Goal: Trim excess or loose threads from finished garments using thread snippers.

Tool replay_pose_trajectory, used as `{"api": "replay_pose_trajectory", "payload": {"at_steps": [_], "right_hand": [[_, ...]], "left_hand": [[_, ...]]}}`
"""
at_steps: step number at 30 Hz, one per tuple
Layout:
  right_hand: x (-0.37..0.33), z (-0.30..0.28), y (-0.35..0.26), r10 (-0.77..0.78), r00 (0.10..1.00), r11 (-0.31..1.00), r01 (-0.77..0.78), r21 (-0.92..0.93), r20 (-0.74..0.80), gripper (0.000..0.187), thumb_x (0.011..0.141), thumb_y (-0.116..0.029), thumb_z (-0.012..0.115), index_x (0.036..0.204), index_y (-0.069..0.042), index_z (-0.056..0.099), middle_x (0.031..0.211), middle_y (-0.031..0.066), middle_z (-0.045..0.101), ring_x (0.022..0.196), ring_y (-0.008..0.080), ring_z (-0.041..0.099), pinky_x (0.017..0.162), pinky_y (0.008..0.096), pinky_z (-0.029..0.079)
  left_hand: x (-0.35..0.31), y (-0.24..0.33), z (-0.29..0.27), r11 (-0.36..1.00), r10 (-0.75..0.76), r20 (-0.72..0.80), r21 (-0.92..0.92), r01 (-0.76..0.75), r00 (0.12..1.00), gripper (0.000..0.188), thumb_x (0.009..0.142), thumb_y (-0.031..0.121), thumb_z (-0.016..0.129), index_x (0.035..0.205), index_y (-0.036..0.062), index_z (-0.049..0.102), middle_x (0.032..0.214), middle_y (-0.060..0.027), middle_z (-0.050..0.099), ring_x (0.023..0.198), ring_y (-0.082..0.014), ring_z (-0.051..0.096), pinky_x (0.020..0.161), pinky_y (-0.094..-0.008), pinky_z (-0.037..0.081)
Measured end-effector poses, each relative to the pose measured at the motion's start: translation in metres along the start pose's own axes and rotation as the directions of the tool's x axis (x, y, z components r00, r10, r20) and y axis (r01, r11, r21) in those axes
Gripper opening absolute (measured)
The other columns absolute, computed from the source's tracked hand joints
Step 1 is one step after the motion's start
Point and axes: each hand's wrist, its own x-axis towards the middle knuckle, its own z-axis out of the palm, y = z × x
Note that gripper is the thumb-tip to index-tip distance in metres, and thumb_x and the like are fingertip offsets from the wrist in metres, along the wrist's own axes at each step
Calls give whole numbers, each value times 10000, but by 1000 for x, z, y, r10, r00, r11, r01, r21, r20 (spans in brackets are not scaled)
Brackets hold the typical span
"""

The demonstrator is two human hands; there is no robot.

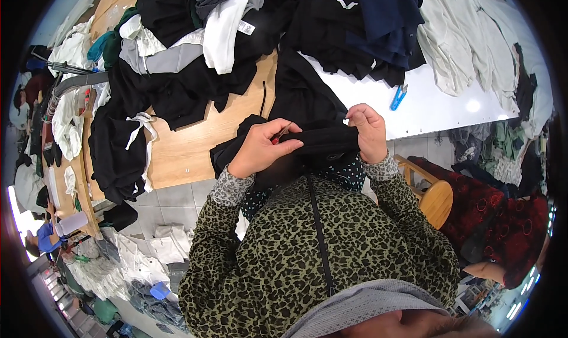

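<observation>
A wooden bench (183,151) runs across the upper middle of the view, its bare honey-coloured top showing only in a patch between heaps of clothing. To its right it meets a white bench (426,110) with a glossy surface that catches a spot of light. A pair of small blue thread snips (398,97) lies on that white top, well apart from both hands.

The left hand (260,145) is curled closed around a small red-handled tool (280,134) and rests against a black garment (313,139) held up just in front of the person's chest, above the bench's near edge. The right hand (367,131) pinches the same garment at its upper edge, fingers narrowed together on the fabric. The garment is bunched between the two hands and trails back onto the wood.

A heap of black clothes (177,89) covers much of the wooden top, with white and grey pieces (222,27) mixed in. More dark garments (367,24) are piled at the top centre, and pale cream fabric (467,36) spreads over the white bench's far right end.

Below the bench edge the floor (177,196) is pale tile, with white cloth scraps (160,246) lying on it at lower left. A round wooden stool (436,199) stands at the person's right, beside a seat covered in dark red patterned cloth (503,219). The person wears a green leopard-print top (307,249).
</observation>
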Motion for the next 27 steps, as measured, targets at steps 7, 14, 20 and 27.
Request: {"api": "replay_pose_trajectory", "payload": {"at_steps": [7, 14, 20, 27], "right_hand": [[0, 7, -2, -13, 998, 999, 16, -44, 55, 136, 915, -128, 585, 908, 5, 613, 835, -9, 594, 777, 59, 499, 734, 177, 392], [3, 7, -13, 284, 931, 936, -216, -277, 231, 221, 806, -76, 688, 1003, 1, 624, 866, 4, 632, 799, 51, 559, 717, 191, 450], [1, 7, -22, 374, 891, 887, -261, -382, 258, 334, 744, -99, 747, 1034, 6, 618, 890, 12, 636, 807, 61, 573, 719, 202, 465], [1, 10, -15, 260, 935, 889, -134, -439, 241, 260, 767, -126, 722, 968, 12, 633, 851, 11, 639, 745, 66, 566, 680, 211, 463]], "left_hand": [[0, -3, 2, 999, -29, -9, -28, 29, 1000, 247, 744, 122, 750, 946, 27, 644, 721, 42, 594, 565, -29, 373, 515, -187, 335], [2, -12, 3, 998, -43, -28, -45, 42, 999, 251, 737, 124, 756, 939, 26, 643, 734, 44, 604, 557, -25, 355, 510, -183, 330], [4, -15, 3, 994, -57, -31, -95, 53, 998, 243, 740, 118, 753, 936, 27, 643, 753, 44, 612, 559, -19, 361, 512, -181, 330], [4, -7, 6, 999, -34, -37, 4, 34, 999, 253, 743, 129, 746, 943, 23, 635, 740, 32, 605, 560, -31, 371, 515, -190, 336]]}}
